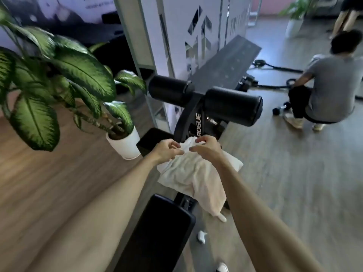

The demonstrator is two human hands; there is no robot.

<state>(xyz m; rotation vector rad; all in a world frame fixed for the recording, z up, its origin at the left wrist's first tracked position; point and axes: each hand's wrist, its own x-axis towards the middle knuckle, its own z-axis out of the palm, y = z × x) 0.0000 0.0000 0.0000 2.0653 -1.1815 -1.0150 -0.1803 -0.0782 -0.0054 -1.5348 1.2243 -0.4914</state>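
A white towel [193,174] lies crumpled over the seat of a black weight bench [159,226], with one end hanging off the right side toward the floor. My left hand [167,150] pinches the towel's far edge, fingers curled on the cloth. My right hand [206,147] is right beside it, its fingertips curled over the same bunched edge. Both hands sit just in front of the bench's black foam roller pads [233,105].
A potted leafy plant [59,85] in a white pot [125,143] stands left of the bench. A person in a grey shirt [332,85] crouches at the right on the grey floor. A grey partition [176,36] rises behind the rollers. A small white scrap [202,236] lies on the floor.
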